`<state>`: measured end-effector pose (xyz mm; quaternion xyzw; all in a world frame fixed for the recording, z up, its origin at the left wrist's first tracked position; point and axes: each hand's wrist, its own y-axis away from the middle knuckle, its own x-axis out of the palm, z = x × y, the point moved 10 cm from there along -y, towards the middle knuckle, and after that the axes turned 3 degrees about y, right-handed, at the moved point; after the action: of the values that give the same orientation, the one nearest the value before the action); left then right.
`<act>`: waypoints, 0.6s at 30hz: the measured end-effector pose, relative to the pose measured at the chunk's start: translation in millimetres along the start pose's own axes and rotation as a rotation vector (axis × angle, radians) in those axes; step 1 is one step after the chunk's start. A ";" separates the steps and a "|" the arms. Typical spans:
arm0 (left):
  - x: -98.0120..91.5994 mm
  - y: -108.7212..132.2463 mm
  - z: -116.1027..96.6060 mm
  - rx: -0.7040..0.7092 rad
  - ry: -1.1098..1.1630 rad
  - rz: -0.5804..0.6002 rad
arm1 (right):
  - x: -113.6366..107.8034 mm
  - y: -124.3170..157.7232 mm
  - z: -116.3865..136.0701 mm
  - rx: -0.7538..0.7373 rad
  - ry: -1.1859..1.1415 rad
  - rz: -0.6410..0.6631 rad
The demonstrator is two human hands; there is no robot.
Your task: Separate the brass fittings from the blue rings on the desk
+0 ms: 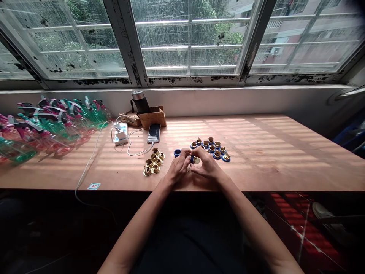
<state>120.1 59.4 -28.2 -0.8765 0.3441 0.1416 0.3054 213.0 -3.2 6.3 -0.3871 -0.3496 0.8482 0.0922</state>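
My left hand [178, 168] and my right hand [207, 166] meet above the wooden table top [256, 160], pinching a small brass fitting with a blue ring [194, 160] between their fingertips. The fingers partly hide it. Just beyond my left hand lies a loose blue ring [177, 152]. A cluster of brass fittings in blue rings [211, 149] stands beyond my right hand. To the left of my left hand sits a small group of bare brass fittings [152, 163].
Rows of green and pink spray bottles [48, 127] lie at the far left. A phone [154, 133], white charger [121, 134], cardboard box [151, 117] and dark flask [139, 102] stand at the back, under a window [188, 38]. The table's front edge runs below my hands.
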 end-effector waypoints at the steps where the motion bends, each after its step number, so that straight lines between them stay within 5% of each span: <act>1: 0.6 0.1 -0.7 0.003 -0.010 0.003 | 0.8 0.1 -0.4 0.006 -0.004 0.005; 18: -4.4 0.3 -0.6 0.018 -0.137 -0.107 | -2.1 -1.6 6.1 -0.023 -0.011 -0.027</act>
<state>116.8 61.2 -25.8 -0.8792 0.2762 0.1816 0.3431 209.8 -6.1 11.5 -0.3789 -0.3651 0.8448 0.0974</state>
